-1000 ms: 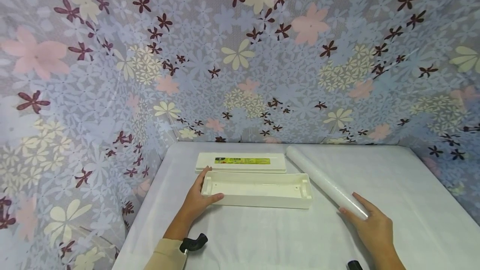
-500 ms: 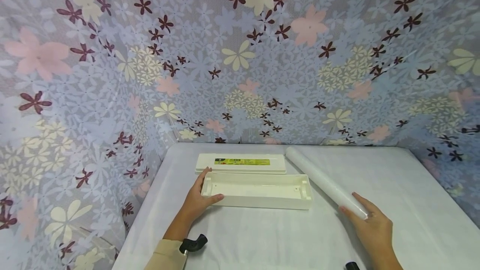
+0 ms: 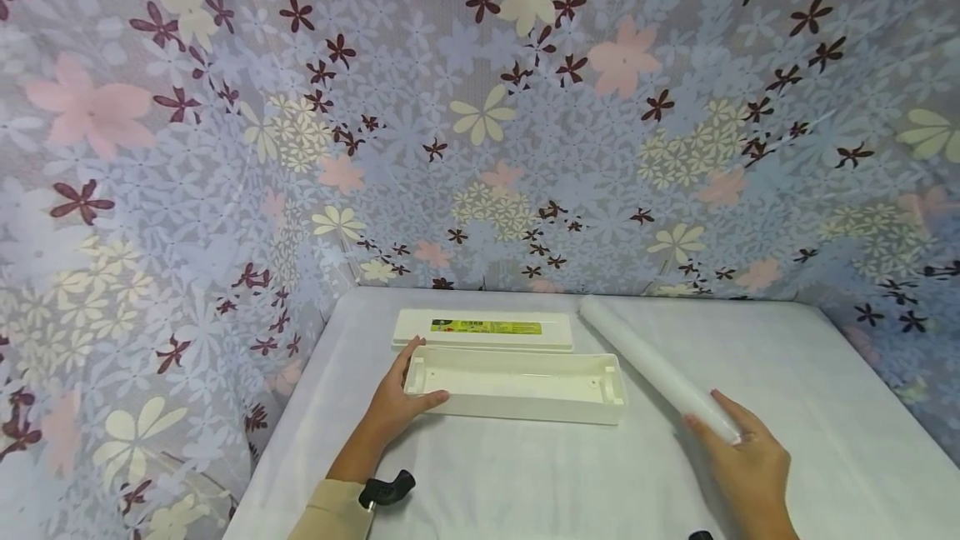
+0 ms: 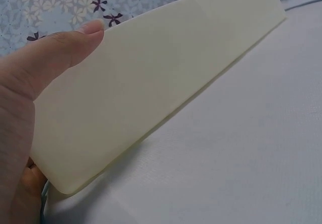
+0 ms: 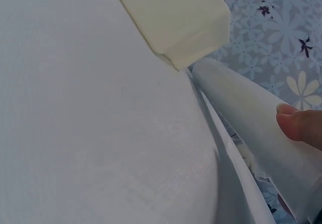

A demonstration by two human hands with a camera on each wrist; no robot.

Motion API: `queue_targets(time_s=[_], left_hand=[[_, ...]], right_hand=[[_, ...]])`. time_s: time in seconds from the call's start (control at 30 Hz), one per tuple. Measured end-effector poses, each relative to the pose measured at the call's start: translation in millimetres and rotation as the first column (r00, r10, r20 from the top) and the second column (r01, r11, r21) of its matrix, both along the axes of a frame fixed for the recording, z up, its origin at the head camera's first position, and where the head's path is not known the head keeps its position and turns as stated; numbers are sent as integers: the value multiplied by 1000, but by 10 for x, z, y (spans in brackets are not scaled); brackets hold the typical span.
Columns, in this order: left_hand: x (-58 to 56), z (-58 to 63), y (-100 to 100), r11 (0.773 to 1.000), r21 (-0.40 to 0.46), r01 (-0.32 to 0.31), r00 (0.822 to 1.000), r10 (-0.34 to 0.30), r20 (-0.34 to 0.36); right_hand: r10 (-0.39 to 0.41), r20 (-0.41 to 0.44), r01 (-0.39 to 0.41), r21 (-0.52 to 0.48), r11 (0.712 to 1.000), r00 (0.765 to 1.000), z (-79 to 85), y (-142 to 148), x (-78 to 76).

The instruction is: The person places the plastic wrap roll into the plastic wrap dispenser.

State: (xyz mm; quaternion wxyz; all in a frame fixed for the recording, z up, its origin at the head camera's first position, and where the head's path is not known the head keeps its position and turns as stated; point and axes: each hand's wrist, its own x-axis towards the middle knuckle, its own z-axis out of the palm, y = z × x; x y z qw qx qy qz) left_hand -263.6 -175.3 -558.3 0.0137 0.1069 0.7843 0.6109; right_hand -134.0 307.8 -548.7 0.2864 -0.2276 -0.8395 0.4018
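My left hand (image 3: 401,394) grips the left end of a long cream plastic box (image 3: 517,407), thumb on its front wall and fingers behind. The box stands lidless on the table, with its hollow inside facing up. In the left wrist view, the thumb lies along the top edge of the box wall (image 4: 161,68). On the right, my right hand (image 3: 746,457) holds the near end of a white roll of plastic wrap (image 3: 652,365) between thumb and fingers. The roll slants away to the back, its far end beside the box's corner in the right wrist view.
Behind the box lies its cream lid (image 3: 480,340) with a yellow-green label. A white cloth (image 3: 540,482) covers the table. Floral fabric (image 3: 480,148) hangs close behind the table and along its left and right sides.
Both hands keep their grips with hardly any movement. The head view has tilted slightly, so everything sits a little lower in it.
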Motion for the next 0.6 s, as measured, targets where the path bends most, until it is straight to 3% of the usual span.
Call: queue_targets(time_s=[0.23, 0.6], left_hand=[[9, 33, 19, 1000, 22, -1, 1000, 1, 6], [12, 20, 18, 999, -31, -32, 999, 33, 23]], right_hand=[[-53, 16, 54, -83, 995, 998, 58, 1, 4], [-112, -35, 106, -150, 983, 993, 113, 17, 2]])
